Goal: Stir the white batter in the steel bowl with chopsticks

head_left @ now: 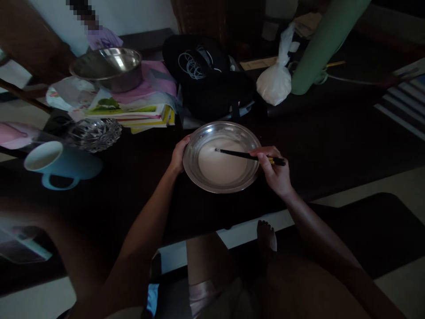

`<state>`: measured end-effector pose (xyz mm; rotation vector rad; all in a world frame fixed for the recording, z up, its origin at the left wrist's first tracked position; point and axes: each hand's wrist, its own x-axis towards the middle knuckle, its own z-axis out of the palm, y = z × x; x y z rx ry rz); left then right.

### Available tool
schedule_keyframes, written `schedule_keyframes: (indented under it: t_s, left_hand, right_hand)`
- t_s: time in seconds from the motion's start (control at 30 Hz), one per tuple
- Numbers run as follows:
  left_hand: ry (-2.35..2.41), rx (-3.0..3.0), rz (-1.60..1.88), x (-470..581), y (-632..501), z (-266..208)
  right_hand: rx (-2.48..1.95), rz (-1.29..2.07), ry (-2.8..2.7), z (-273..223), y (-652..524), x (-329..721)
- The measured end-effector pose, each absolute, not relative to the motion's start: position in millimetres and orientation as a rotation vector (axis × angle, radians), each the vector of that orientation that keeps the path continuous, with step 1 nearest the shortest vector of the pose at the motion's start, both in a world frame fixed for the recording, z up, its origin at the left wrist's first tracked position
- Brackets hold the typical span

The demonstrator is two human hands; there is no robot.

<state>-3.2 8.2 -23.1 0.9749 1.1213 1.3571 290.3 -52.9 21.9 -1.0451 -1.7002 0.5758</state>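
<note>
A shiny metal bowl (189, 170) stands on the dark table in front of me, with a pale, creamy liquid (222, 166) in it. My left hand (180, 153) grips the bowl's left rim, its fingers partly hidden behind the side. Held in my right hand (274, 170) is a pair of black chopsticks (237, 154) with gold bands near the thick end. Their tips reach into the liquid, left of the bowl's middle. The right hand is closed round them at the bowl's right rim.
A blue mug (71, 161) and a cut-glass dish (94, 133) stand at left. Behind are stacked books (133, 119) under another metal bowl (124, 75), a black bag (212, 95), a tied bag of white powder (274, 84) and a green cylinder (322, 48). A person (104, 39) is partly visible at upper left.
</note>
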Motion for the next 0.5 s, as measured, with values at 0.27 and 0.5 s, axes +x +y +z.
schedule_keyframes:
  t_s: [0.27,0.5]
  left_hand:
    - [1.119,0.949,1.354,-2.2,8.0,-23.3]
    - [1.122,0.975,1.37,-4.5,8.7,-24.6]
  right_hand:
    - [-1.239,0.231,-1.647,48.1,-54.2,317.3]
    - [-1.3,0.511,-1.468,73.2,-64.7,331.2]
